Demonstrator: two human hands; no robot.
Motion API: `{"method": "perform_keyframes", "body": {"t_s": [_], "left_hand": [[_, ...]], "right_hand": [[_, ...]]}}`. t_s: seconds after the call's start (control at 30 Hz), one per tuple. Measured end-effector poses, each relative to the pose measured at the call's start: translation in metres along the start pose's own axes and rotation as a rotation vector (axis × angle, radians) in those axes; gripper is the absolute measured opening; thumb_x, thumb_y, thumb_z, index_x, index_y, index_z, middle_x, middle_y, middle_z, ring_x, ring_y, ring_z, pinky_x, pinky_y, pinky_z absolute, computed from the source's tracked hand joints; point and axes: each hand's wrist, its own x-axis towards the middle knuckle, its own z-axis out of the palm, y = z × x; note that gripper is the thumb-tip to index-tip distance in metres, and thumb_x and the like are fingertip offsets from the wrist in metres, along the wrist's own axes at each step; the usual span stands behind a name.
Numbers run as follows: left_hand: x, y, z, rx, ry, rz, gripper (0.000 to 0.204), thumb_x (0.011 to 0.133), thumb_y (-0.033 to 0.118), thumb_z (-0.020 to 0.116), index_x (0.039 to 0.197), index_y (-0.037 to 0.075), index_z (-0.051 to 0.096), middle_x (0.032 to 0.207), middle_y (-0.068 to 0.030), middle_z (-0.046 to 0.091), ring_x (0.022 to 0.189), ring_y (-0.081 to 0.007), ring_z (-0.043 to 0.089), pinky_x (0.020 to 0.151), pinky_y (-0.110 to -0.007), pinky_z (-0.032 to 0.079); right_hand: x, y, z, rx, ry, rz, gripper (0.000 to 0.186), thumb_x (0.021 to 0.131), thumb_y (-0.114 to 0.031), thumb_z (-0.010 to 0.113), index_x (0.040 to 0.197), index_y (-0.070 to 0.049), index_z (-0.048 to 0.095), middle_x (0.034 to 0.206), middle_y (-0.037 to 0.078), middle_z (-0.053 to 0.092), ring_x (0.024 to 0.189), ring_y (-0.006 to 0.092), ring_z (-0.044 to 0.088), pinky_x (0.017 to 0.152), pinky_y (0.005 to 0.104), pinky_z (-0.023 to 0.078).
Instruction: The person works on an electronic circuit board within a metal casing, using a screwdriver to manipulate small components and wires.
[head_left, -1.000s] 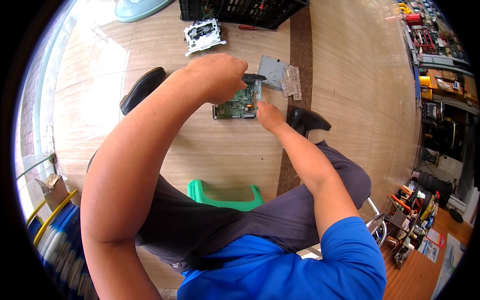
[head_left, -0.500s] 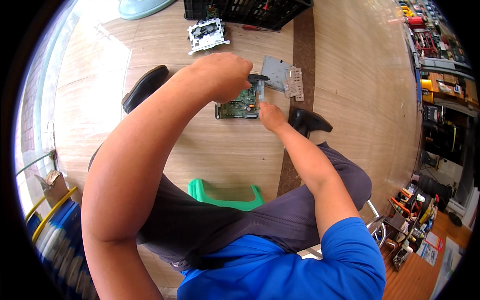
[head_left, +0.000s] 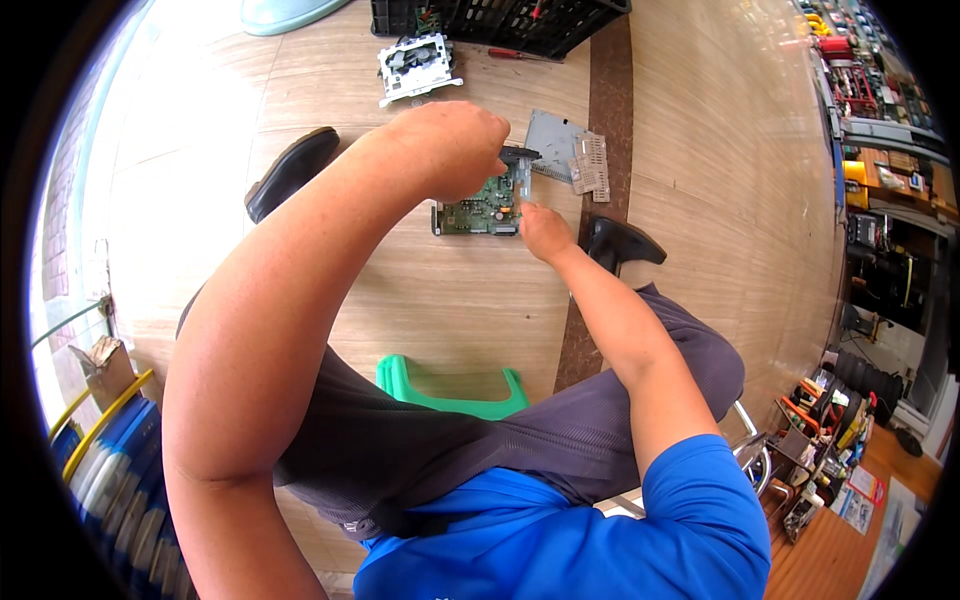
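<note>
A green circuit board in a metal frame (head_left: 485, 212) lies on the floor between my shoes, with a dark strip along its far side. Above its far left part, my left hand (head_left: 455, 150) is closed, knuckles up. Whatever it grips is hidden beneath the fist. My right hand (head_left: 547, 233) pinches the right edge of the board's frame, fingertips against the metal. Right of the board lie a flat grey metal plate (head_left: 552, 137) and a pale perforated metal piece (head_left: 592, 168), overlapping. Farther off sits a white metal drive mechanism (head_left: 415, 72) with dark parts.
A black plastic crate (head_left: 490, 25) stands at the far side, with a red-handled screwdriver (head_left: 510, 54) before it. My black shoes flank the board. A green plastic stool (head_left: 455, 406) is near my legs. Cluttered shelves (head_left: 870, 90) and a wooden bench (head_left: 850, 530) line the right.
Both hands keep nearly the same places at the board. The whole view has shifted very slightly; nothing has plainly been picked up or let go.
</note>
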Motion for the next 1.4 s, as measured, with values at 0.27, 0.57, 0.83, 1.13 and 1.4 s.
{"method": "perform_keyframes", "body": {"t_s": [0.27, 0.57, 0.83, 1.13, 1.4], "left_hand": [[-0.0003, 0.0012, -0.0012, 0.002, -0.004, -0.004, 0.029, 0.095, 0.025, 0.061, 0.11, 0.0, 0.062, 0.101, -0.0197, 0.069, 0.102, -0.0371, 0.064, 0.089, -0.046, 0.051], [-0.0009, 0.0015, -0.0019, -0.007, -0.003, -0.005, 0.028, 0.095, 0.025, 0.061, 0.109, 0.0, 0.062, 0.1, -0.0199, 0.069, 0.101, -0.0373, 0.065, 0.088, -0.046, 0.051], [-0.0006, 0.0012, -0.0008, 0.011, 0.004, 0.006, 0.028, 0.095, 0.025, 0.061, 0.108, 0.0, 0.062, 0.1, -0.0193, 0.069, 0.1, -0.0373, 0.065, 0.087, -0.046, 0.052], [-0.0025, 0.0043, -0.0039, 0.003, -0.006, -0.015, 0.028, 0.095, 0.024, 0.062, 0.111, 0.001, 0.062, 0.104, -0.0182, 0.069, 0.104, -0.0357, 0.064, 0.091, -0.045, 0.051], [-0.0024, 0.0042, -0.0034, 0.017, 0.002, -0.005, 0.029, 0.095, 0.024, 0.062, 0.112, 0.0, 0.062, 0.103, -0.0186, 0.069, 0.103, -0.0356, 0.065, 0.089, -0.045, 0.052]], "right_hand": [[0.0012, 0.0008, 0.0038, -0.031, -0.013, -0.009, 0.012, 0.089, -0.012, 0.054, 0.096, -0.003, 0.058, 0.096, 0.021, 0.065, 0.089, 0.0389, 0.066, 0.078, 0.0477, 0.054], [0.0005, -0.0003, 0.0055, -0.055, -0.014, -0.018, 0.012, 0.089, -0.012, 0.055, 0.095, -0.003, 0.057, 0.095, 0.02, 0.065, 0.088, 0.0378, 0.067, 0.078, 0.0465, 0.055], [0.0016, -0.0043, 0.0039, -0.053, -0.016, -0.001, 0.012, 0.089, -0.012, 0.055, 0.095, -0.002, 0.058, 0.094, 0.021, 0.065, 0.088, 0.038, 0.067, 0.078, 0.0467, 0.054], [0.0003, -0.0023, 0.0052, -0.038, -0.007, 0.022, 0.014, 0.089, -0.014, 0.056, 0.096, -0.002, 0.058, 0.096, 0.022, 0.065, 0.089, 0.0392, 0.066, 0.078, 0.0475, 0.054], [0.002, -0.0019, 0.005, -0.051, -0.009, 0.038, 0.015, 0.089, -0.015, 0.056, 0.096, -0.001, 0.058, 0.097, 0.022, 0.065, 0.089, 0.0392, 0.067, 0.079, 0.0477, 0.054]]}}
